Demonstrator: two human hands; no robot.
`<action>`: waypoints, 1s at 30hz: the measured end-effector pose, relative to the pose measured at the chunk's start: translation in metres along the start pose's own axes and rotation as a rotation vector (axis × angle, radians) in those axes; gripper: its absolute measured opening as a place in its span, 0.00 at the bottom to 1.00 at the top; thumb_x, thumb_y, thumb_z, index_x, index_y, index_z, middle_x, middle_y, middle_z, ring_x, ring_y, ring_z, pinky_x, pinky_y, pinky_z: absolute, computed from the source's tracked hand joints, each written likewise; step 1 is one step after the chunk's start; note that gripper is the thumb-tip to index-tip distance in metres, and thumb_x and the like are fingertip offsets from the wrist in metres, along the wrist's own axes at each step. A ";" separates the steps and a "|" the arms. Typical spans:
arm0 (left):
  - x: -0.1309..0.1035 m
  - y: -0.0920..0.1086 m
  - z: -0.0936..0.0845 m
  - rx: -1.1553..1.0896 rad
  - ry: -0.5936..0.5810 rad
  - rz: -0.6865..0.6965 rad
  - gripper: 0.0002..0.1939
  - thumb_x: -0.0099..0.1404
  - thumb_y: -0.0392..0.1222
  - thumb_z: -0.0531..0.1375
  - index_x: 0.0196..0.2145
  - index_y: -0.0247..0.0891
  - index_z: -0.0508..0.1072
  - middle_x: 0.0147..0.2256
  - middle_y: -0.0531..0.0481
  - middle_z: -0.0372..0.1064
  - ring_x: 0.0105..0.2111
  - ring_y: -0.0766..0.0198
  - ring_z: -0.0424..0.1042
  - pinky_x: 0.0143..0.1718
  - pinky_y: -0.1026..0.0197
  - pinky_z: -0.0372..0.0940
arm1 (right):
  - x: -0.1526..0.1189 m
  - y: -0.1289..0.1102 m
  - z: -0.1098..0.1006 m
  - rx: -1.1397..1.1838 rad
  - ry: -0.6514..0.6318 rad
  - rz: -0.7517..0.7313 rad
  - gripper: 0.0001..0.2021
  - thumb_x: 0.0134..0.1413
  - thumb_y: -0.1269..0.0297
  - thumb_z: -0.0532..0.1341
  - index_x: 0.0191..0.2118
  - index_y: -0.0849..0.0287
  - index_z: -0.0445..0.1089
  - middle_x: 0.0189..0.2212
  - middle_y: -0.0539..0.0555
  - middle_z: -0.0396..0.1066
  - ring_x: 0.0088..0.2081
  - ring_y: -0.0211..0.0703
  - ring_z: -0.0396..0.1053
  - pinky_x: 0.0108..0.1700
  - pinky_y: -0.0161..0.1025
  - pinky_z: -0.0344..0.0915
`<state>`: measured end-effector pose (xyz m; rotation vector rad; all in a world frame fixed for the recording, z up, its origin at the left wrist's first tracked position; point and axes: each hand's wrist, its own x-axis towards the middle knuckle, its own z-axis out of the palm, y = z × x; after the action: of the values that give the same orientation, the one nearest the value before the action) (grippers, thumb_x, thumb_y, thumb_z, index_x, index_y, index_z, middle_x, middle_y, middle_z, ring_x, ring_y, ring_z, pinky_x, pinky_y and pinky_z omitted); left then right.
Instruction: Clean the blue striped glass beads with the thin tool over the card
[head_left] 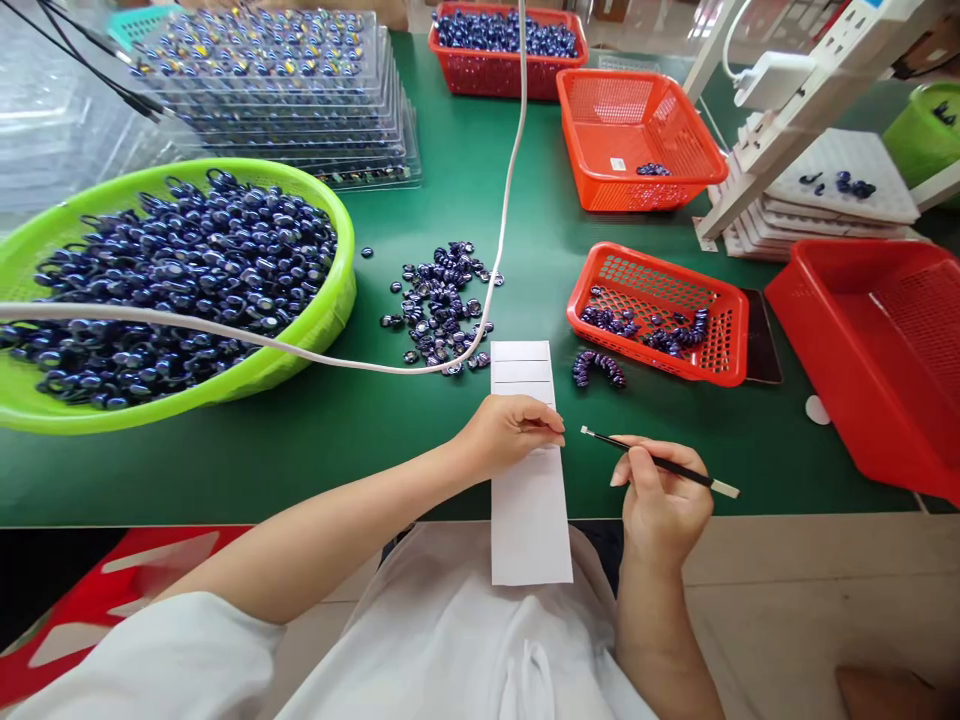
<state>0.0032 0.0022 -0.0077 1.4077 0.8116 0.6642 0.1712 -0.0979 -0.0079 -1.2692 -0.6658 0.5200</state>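
My right hand [664,500] grips slim black tweezers [682,470] with a pale rear end. A tiny white piece [585,431] sits at their tip, pointing left toward my other hand. My left hand [514,435] rests over a white paper strip [531,525], its thumb and fingertips pinched together; whatever they hold is hidden. Dark lines cross the strip's far part, and its near end overhangs the table edge above my lap. Beyond the strip lies a loose pile of shiny dark-blue pieces [442,305]. A curved row of similar pieces [598,369] lies right of the strip.
A green basket [341,290] heaped with dark looped pieces stands left. Red baskets [660,365] line the right and back. Stacked clear trays [397,130] are at the back left. A white cable [502,230] hangs across the table. White trays [847,190] sit behind a post.
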 end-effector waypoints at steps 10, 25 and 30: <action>0.000 0.011 -0.002 0.114 0.040 -0.087 0.13 0.52 0.41 0.72 0.29 0.35 0.72 0.29 0.51 0.76 0.28 0.66 0.75 0.30 0.65 0.70 | -0.002 -0.001 0.000 -0.035 0.001 0.017 0.07 0.52 0.66 0.69 0.33 0.58 0.70 0.31 0.52 0.79 0.17 0.34 0.68 0.23 0.37 0.68; -0.002 0.009 -0.004 0.317 0.012 0.063 0.13 0.58 0.41 0.69 0.27 0.36 0.68 0.26 0.55 0.73 0.24 0.71 0.67 0.26 0.69 0.62 | -0.002 -0.002 0.001 -0.037 0.000 -0.002 0.07 0.52 0.66 0.69 0.32 0.58 0.70 0.30 0.52 0.79 0.18 0.35 0.69 0.22 0.37 0.68; -0.002 0.008 -0.005 0.471 -0.019 0.180 0.03 0.63 0.35 0.64 0.32 0.37 0.72 0.29 0.54 0.73 0.26 0.70 0.69 0.30 0.68 0.64 | -0.003 -0.001 0.001 -0.046 0.001 0.001 0.07 0.52 0.66 0.69 0.33 0.58 0.70 0.31 0.52 0.79 0.18 0.34 0.69 0.23 0.37 0.69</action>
<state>-0.0018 0.0044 0.0003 1.9282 0.8674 0.6180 0.1682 -0.0993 -0.0068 -1.3123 -0.6800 0.5073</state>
